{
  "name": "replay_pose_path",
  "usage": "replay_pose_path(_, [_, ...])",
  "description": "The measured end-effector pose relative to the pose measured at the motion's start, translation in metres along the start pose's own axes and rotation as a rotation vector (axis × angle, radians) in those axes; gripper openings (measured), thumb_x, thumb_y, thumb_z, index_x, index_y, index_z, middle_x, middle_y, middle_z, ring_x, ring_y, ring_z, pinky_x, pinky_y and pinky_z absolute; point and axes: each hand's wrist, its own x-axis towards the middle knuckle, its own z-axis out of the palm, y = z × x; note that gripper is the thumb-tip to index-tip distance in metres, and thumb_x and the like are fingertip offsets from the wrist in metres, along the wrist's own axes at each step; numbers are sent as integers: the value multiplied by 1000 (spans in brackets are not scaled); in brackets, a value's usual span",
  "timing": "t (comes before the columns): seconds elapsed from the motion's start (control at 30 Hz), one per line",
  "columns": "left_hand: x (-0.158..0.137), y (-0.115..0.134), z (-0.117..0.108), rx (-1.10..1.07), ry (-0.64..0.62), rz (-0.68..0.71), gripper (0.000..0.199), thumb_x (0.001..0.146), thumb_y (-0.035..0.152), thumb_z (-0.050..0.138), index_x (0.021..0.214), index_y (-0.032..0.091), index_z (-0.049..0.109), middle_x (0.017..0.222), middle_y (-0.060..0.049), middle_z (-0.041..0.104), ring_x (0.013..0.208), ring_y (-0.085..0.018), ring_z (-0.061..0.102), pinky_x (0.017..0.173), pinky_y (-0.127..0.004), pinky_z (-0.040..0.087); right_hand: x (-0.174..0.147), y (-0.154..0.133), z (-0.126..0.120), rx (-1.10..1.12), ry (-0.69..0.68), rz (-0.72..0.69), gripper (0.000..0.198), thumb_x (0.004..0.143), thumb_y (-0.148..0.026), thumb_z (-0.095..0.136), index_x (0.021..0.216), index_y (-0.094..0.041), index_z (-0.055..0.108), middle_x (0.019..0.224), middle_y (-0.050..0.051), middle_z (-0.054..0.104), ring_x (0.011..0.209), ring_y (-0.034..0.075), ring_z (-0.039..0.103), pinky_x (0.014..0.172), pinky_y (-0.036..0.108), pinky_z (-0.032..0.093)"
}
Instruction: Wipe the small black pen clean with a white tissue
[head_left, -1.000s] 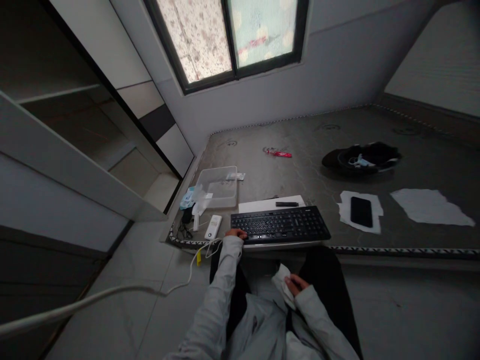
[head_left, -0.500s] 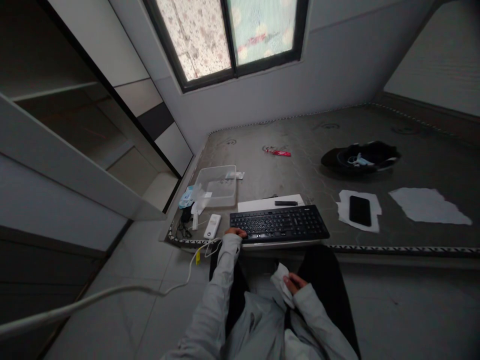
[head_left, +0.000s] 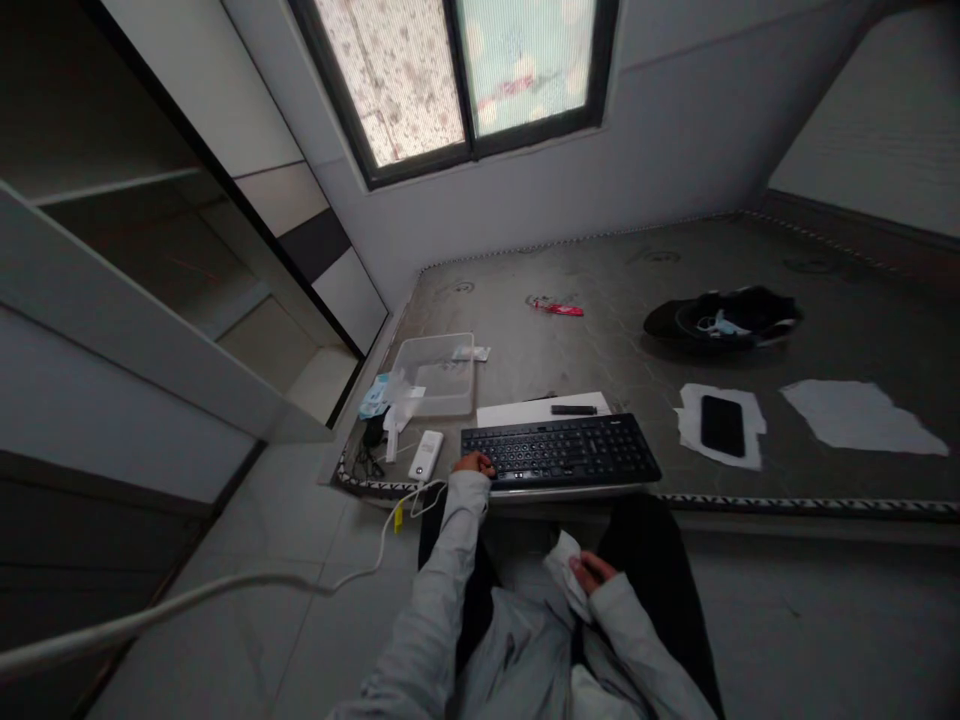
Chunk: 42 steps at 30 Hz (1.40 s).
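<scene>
A black keyboard [head_left: 570, 448] lies at the front edge of the grey-covered bed, partly over a white sheet. At its lower left corner is my left hand [head_left: 475, 463], with curled fingers closed on the keyboard's edge; their undersides are hidden. My right hand [head_left: 592, 570] is low over my lap, pinching a crumpled white tissue [head_left: 564, 562] between thumb and fingers. Just behind the keyboard, a black marker-like stick [head_left: 574, 410] rests on the white sheet [head_left: 517, 412].
To the left are a white device [head_left: 426, 455], a clear plastic box [head_left: 450, 400] and a white cable [head_left: 360, 573] hanging off the edge. A black phone [head_left: 722, 426] on white paper, another paper [head_left: 862, 415] and a black cap [head_left: 720, 320] lie right. A red packet [head_left: 559, 309] sits farther back.
My left hand has shifted slightly right along the keyboard's corner, its fingers more curled. My right hand keeps the tissue in nearly the same place. The view has tilted very slightly.
</scene>
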Motion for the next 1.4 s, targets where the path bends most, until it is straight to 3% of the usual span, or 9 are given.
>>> replay_pose_path(0.23, [5,-3,8,-6,31,14,11,70,18,73,68,21,63,71,4,67,70,-11,61,68,-19,43,8,0,4,-6,-53,25,37,42,-52,72,58,-18,69,63,9,72,68,28,68,67,36,55])
replay_pose_path(0.4, [4,-2,4,-32,7,67,10,69,13,73,68,20,65,66,5,66,67,-10,62,67,-19,45,4,0,12,-20,-83,-35,42,47,-57,69,61,-18,70,67,9,73,71,27,68,66,35,54])
replay_pose_path(0.6, [-17,-7,4,-2,24,164,19,73,13,68,89,23,71,88,1,72,89,-15,66,86,-24,48,10,9,3,-20,-86,-38,38,46,-56,70,58,-19,69,67,9,74,71,29,68,69,36,55])
replay_pose_path(0.8, [-18,-7,5,73,14,146,18,82,27,64,96,22,74,108,-6,72,106,-20,63,96,-28,45,15,15,-10,-39,-76,-46,36,48,-54,70,60,-20,71,65,7,73,67,27,67,65,34,54])
replay_pose_path(1.1, [5,4,-8,134,-143,68,15,78,21,69,92,18,75,98,-6,76,96,-20,68,89,-30,49,16,16,-13,-40,-72,-31,36,48,-54,69,61,-20,71,68,9,75,71,29,69,67,34,56])
replay_pose_path(1.4, [6,1,-2,45,-76,25,5,73,18,72,73,23,73,79,0,74,81,-15,67,74,-20,47,14,15,-10,3,-41,-26,37,42,-54,74,56,-20,70,64,8,74,67,29,69,66,35,56])
